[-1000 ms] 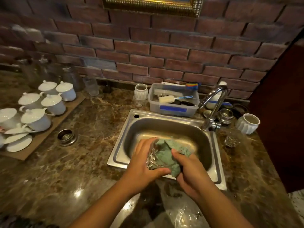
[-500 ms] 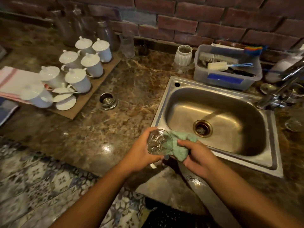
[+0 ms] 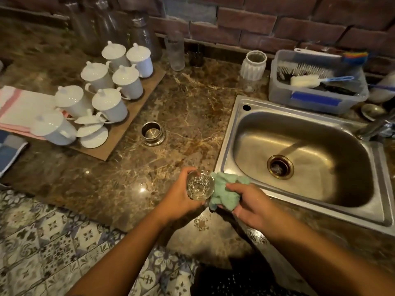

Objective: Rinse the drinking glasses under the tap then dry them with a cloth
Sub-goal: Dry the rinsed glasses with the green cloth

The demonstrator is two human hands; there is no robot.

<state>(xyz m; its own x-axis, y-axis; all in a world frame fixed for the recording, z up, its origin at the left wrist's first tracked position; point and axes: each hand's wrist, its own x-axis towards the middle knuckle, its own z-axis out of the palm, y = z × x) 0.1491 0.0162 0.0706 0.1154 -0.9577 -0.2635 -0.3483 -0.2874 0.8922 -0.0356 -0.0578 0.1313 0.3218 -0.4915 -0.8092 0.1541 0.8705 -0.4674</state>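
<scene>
My left hand (image 3: 178,199) grips a clear patterned drinking glass (image 3: 199,185), held above the marble counter just left of the steel sink (image 3: 233,129), its mouth turned up towards me. Beside it, my right hand (image 3: 248,205) holds a crumpled green cloth (image 3: 224,192) that touches the glass's right side. At the sink's right edge only the tap's base (image 3: 376,129) shows. A tall clear glass (image 3: 175,54) stands by the brick wall at the back.
A wooden board (image 3: 119,133) with several white lidded cups lies at the left, a folded towel (image 3: 17,107) beside it. A small steel cup (image 3: 152,133) stands mid-counter. A white ribbed jar (image 3: 253,65) and a grey tub (image 3: 310,99) of brushes sit behind the sink.
The cloth has come out of the glass and now sits beside it. Both hands have moved left, from over the sink basin to over the counter. The camera has tilted down and left.
</scene>
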